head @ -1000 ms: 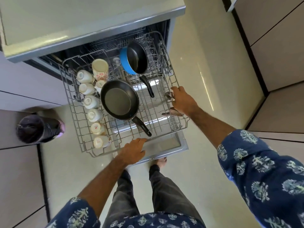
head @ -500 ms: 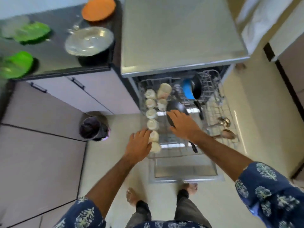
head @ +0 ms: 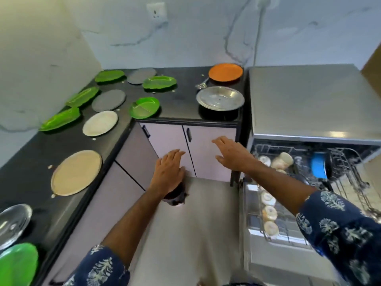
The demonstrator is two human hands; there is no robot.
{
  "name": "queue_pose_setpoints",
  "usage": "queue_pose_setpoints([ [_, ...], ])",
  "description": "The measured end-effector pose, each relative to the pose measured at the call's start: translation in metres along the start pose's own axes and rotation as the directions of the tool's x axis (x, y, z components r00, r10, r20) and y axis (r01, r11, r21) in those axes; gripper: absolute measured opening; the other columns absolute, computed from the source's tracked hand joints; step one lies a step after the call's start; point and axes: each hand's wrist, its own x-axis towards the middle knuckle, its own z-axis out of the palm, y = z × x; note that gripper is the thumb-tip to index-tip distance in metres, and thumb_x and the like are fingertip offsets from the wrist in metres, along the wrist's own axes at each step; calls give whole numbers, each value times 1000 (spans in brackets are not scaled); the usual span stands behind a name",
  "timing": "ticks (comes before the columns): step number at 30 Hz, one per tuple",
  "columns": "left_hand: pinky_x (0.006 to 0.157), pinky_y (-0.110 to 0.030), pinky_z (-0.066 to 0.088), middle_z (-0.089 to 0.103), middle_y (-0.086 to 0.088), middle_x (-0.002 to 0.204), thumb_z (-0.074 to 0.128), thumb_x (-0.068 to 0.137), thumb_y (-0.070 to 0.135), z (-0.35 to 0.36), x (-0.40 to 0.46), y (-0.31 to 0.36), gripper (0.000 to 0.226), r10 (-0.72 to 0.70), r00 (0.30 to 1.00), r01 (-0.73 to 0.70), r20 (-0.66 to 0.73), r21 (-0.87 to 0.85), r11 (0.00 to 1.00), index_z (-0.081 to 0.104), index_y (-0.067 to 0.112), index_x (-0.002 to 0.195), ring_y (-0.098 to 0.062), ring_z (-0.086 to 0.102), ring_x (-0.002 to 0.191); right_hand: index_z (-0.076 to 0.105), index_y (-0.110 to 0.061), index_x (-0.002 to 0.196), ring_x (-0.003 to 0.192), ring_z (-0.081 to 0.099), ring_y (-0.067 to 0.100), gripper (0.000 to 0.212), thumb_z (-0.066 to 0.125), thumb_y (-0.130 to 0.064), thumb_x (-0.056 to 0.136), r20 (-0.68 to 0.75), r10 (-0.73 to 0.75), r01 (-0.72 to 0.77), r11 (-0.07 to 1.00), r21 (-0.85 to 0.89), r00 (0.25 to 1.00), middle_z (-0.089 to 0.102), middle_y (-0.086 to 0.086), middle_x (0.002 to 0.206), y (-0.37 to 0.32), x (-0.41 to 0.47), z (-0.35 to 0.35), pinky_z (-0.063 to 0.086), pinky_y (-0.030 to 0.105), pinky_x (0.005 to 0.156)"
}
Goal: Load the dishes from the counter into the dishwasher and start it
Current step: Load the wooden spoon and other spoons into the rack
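Observation:
The dishwasher (head: 309,104) stands open at the right with its wire rack (head: 348,182) pulled out, holding white cups (head: 270,212) and a blue pan (head: 318,166). On the black counter (head: 181,100) lie an orange plate (head: 225,72), a steel plate (head: 220,98), several green leaf-shaped plates (head: 144,107), grey plates (head: 108,100), a white plate (head: 100,123) and a tan round plate (head: 76,172). My left hand (head: 169,172) and my right hand (head: 233,153) are both in the air before the cabinet doors, fingers straight, holding nothing.
A dark bin (head: 175,198) sits on the floor under my left hand. A glass lid (head: 12,223) and another green plate (head: 16,265) lie on the counter's near left. White cabinet doors (head: 210,153) with black handles stand below the counter.
My view has swung from the dishwasher rack up and left to the counter. Both hands have left the rack and moved left, into the air in front of the cabinet.

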Motion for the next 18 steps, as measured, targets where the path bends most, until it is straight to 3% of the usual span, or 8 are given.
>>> queue_pose_setpoints([
  [8, 117, -43, 27, 35, -2, 156, 55, 98, 29, -19, 68, -56, 54, 11, 999, -12, -31, -40, 999, 38, 22, 148, -21, 33, 145, 37, -16, 147, 126, 49, 30, 57, 57, -32, 96, -28, 14, -15, 1000, -12, 1000, 41, 7, 145, -11, 98, -28, 45, 50, 103],
  [13, 118, -39, 26, 36, -4, 156, 56, 98, 28, -8, 143, -87, 55, 46, 999, -47, -21, -28, 999, 38, 19, 149, -22, 33, 145, 47, -14, 137, 118, 51, 32, 47, 60, -29, 94, -129, 22, -16, 999, 45, 991, 50, 10, 132, 23, 189, -43, 45, 50, 99],
  [18, 120, -36, 24, 34, -7, 158, 56, 98, 28, 9, 245, -106, 57, 29, 1000, -28, 11, -53, 998, 37, 12, 150, -23, 32, 146, 52, -11, 134, 119, 51, 35, 42, 59, -24, 94, -159, 63, -43, 991, 129, 985, 51, 12, 133, 74, 307, -55, 42, 48, 101],
])
